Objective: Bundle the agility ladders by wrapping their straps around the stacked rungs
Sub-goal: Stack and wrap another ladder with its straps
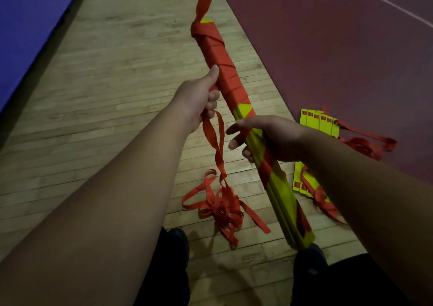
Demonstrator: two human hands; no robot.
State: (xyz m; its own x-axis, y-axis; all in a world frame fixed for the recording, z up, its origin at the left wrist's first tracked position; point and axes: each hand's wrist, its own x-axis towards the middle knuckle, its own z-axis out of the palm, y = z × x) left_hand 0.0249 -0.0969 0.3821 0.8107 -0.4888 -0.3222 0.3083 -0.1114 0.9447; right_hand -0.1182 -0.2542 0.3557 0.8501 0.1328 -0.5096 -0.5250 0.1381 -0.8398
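The stacked rungs [284,195] of the yellow agility ladder run slantwise from upper centre to lower right of the frame, their upper half wound in red strap [222,55]; the right grip [271,137] holds the stack at its middle, fingers curled round it. The left grip [201,95] clutches the strap just beside the wound part, thumb against it; the loose tail [219,156] hangs to a tangle on the wooden floor [117,95]. A second ladder [319,124] lies unbundled at right.
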